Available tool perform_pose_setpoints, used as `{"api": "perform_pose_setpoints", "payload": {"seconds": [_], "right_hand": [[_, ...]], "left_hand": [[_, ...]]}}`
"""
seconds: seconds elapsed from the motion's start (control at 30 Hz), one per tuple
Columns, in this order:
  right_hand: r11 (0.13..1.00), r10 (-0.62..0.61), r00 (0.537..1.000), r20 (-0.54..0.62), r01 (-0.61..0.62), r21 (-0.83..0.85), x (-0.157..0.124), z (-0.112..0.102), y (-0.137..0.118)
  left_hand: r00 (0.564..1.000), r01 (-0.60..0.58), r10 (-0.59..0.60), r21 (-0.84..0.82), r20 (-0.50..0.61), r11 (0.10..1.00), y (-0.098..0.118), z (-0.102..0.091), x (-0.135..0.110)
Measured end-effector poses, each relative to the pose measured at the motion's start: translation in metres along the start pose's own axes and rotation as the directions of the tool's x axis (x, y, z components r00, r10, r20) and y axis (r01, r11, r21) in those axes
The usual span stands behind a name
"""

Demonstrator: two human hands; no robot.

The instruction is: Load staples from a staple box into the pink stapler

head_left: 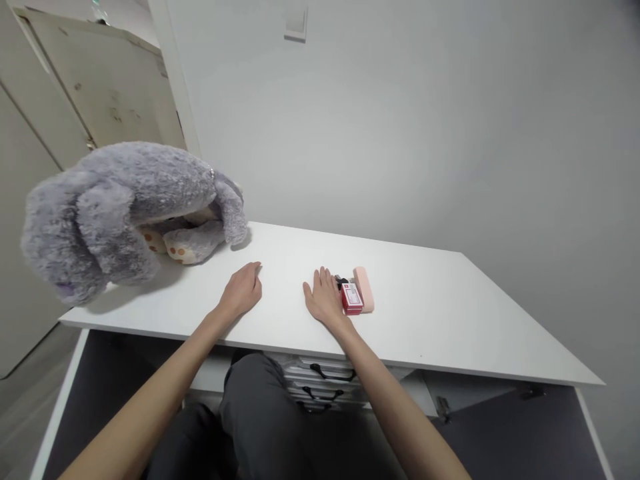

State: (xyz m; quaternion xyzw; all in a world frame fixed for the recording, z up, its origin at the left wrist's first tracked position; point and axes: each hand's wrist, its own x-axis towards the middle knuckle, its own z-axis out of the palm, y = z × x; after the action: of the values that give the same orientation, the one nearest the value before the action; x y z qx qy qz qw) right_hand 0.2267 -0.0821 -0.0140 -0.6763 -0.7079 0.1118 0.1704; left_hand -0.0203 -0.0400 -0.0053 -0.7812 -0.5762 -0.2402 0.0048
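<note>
My left hand (pixel 242 291) rests on the white tabletop (pixel 280 267), its fingers curled in and no object showing in it. Flat on the same surface lies my right hand (pixel 324 298), palm down with the fingers stretched out. Right beside it is a small red and white box (pixel 352 298); whether they touch I cannot tell. A pale pink rounded case (pixel 365 289) lies along the box's right side. Behind the box, small black and metal pieces (pixel 341 281) show partly, too small to name.
A large grey plush toy (pixel 150 180) takes up the tabletop's left end. Under the top are drawers with black handles (pixel 330 373) and a hinged door (pixel 515 427) on the right. A grey-white wall (pixel 380 133) with a switch plate (pixel 296 25) stands behind.
</note>
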Motion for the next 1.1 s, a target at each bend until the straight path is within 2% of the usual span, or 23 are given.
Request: {"api": "perform_pose_setpoints", "payload": {"seconds": [0.3,0.7,0.87,1.1], "right_hand": [[1.000,-0.007,1.000,0.002,0.007,-0.023,0.004,-0.013,0.065],[0.986,0.113,0.993,-0.035,-0.116,-0.118,0.008,-0.031,0.158],[0.978,0.153,0.986,-0.059,-0.160,-0.132,0.010,-0.038,0.184],[0.973,0.174,0.981,-0.082,-0.184,-0.136,0.015,-0.043,0.202]], "left_hand": [[1.000,-0.013,0.013,-0.014,0.019,1.000,-0.001,-0.002,0.001],[1.000,-0.006,0.006,0.001,0.028,1.000,0.002,-0.006,0.001],[1.000,0.001,-0.001,0.000,0.027,1.000,0.001,-0.006,0.003],[1.000,-0.003,0.003,0.000,0.016,1.000,0.000,-0.007,0.003]]}}
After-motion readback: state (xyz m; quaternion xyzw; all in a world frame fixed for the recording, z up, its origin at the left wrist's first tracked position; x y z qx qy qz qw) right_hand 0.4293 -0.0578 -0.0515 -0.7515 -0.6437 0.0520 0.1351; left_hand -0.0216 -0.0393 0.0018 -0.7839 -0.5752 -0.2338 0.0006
